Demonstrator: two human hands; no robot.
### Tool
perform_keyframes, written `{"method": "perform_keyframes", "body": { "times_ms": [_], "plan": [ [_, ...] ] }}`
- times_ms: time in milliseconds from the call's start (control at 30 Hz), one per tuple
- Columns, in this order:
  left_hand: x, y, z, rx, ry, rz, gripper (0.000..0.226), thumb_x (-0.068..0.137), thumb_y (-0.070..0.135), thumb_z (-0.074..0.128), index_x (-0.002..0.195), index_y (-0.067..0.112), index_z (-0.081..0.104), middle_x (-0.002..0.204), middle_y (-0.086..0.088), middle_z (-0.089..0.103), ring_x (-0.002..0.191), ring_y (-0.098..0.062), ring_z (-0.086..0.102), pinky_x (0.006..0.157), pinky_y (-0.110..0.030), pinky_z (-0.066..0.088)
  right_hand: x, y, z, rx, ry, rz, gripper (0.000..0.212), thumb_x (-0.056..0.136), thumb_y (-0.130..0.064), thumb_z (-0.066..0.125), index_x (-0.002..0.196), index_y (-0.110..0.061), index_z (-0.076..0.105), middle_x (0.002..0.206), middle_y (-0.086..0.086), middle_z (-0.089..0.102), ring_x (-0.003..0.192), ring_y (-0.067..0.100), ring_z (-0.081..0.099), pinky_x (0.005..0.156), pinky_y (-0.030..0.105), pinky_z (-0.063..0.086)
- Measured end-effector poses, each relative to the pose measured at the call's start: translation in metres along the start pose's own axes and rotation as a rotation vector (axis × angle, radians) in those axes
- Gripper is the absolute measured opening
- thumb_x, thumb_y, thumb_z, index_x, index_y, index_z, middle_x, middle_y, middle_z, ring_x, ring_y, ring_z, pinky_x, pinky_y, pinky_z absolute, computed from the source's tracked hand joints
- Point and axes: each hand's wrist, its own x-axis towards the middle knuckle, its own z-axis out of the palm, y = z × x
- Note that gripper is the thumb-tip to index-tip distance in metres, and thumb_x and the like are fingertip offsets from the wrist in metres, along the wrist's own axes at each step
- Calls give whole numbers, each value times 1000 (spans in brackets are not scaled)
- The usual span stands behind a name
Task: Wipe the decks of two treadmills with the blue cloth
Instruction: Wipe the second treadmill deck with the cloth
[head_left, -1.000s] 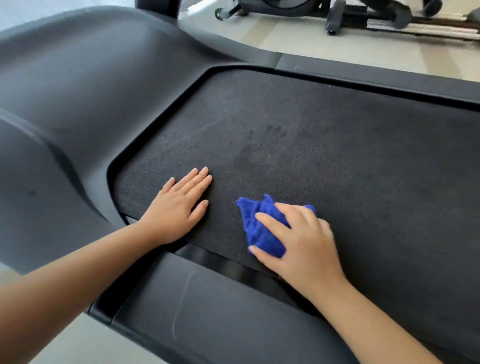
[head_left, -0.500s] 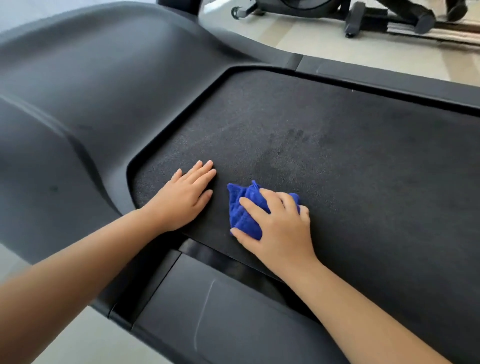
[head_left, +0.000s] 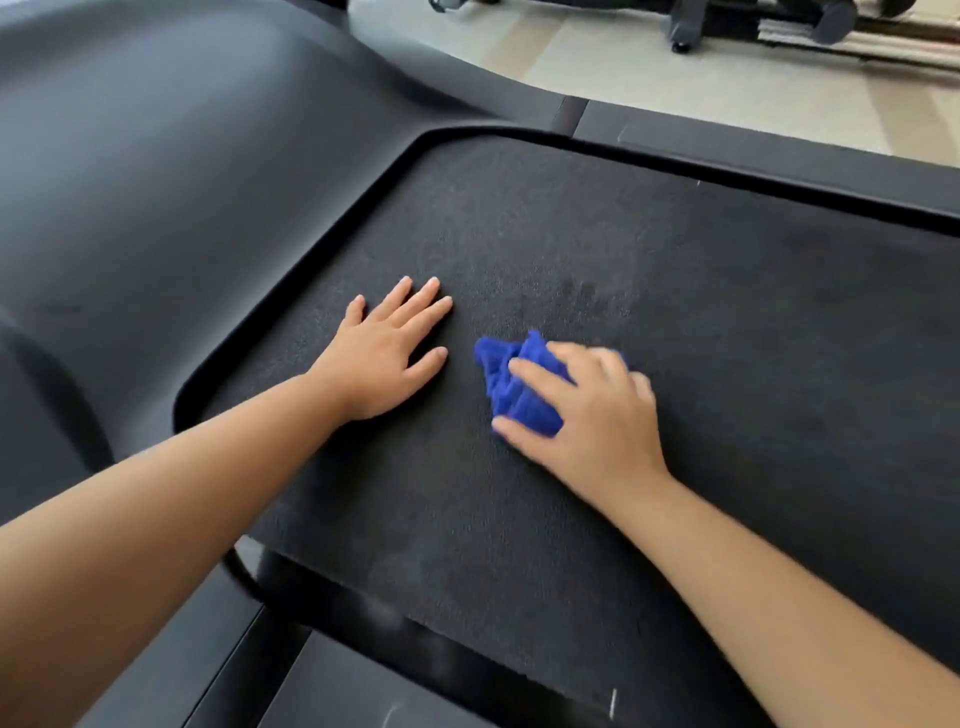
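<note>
Blue cloth (head_left: 519, 389) lies bunched on the near-left part of the treadmill deck (head_left: 701, 322), gripped under the curled fingers of the right hand (head_left: 592, 421); left hand (head_left: 382, 356) rests flat and open beside it, holding nothing; mid-wipe, I judge; next calls for sweeping rightward over the remaining deck.

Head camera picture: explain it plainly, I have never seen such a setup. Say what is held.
No robot here: a person wears the camera on the head, so you look down along both bare arms. The rough black treadmill deck fills the middle, edged by a smooth black plastic rail, with a curved dark grey cover at left. The left hand lies flat on the deck, fingers straight, holding nothing. The right hand grips a bunched blue cloth and presses it on the deck. Other gym equipment stands on the pale floor beyond.
</note>
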Motion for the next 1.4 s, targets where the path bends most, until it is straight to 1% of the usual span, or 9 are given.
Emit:
{"method": "perform_keyframes", "body": {
  "times_ms": [200,400,533,700,833,967,1167,1300,1400],
  "plan": [
    [-3,1,2,-32,28,-16,73,78,60,6,147,34,11,150,19,-5,142,-9,-5,114,-45,0,57,16,22,-35,-33,135,55,71,-61,50,107,-24,70,107,8,63,94,35,58,74,48,43],
    [-3,4,-1,-32,12,-8,71,81,57,11,147,32,14,149,19,-4,142,-11,-3,113,-48,2,-50,-40,-19,126,-123,-147,52,70,-61,55,111,-31,65,118,4,62,108,28,56,84,49,45],
    [-2,5,-1,-44,15,-2,68,83,55,15,147,29,17,151,17,0,142,-12,-2,112,-48,4,-20,-15,-8,148,-98,-227,51,69,-64,54,107,-32,67,116,3,63,103,27,59,82,46,46],
    [-3,0,-2,-29,19,-15,64,86,53,17,147,32,14,153,16,0,141,-8,-6,113,-44,1,99,55,31,-34,-38,52,54,70,-64,52,106,-29,69,108,4,63,94,31,58,74,41,42],
    [-6,2,-2,-55,16,-4,62,88,52,21,146,33,16,153,17,3,142,-7,-5,112,-42,0,143,85,42,-55,-248,250,59,81,-64,53,129,-31,54,132,2,48,118,29,40,93,46,33],
    [-4,3,-1,-38,15,-2,61,88,52,22,146,33,16,154,17,4,142,-7,-3,112,-42,2,70,50,23,-11,-71,139,55,73,-61,47,110,-26,67,113,7,61,101,32,55,81,48,42],
    [-3,3,-1,-10,18,1,61,89,51,23,146,31,19,154,14,7,142,-9,-1,112,-46,7,58,54,17,27,-57,-37,53,71,-65,47,104,-29,69,109,1,65,96,27,60,76,46,46],
    [-4,1,0,-1,18,6,60,90,52,23,147,31,18,155,13,9,142,-10,1,111,-47,9,112,96,35,-32,-38,106,58,71,-66,45,105,-27,70,107,4,65,92,30,59,74,46,44],
    [-3,0,-2,-5,14,9,60,92,56,15,147,32,17,155,13,10,143,-12,4,112,-44,8,161,130,48,-47,-139,239,59,77,-68,52,124,-32,59,128,1,53,114,29,45,91,47,35]
  ]
}}
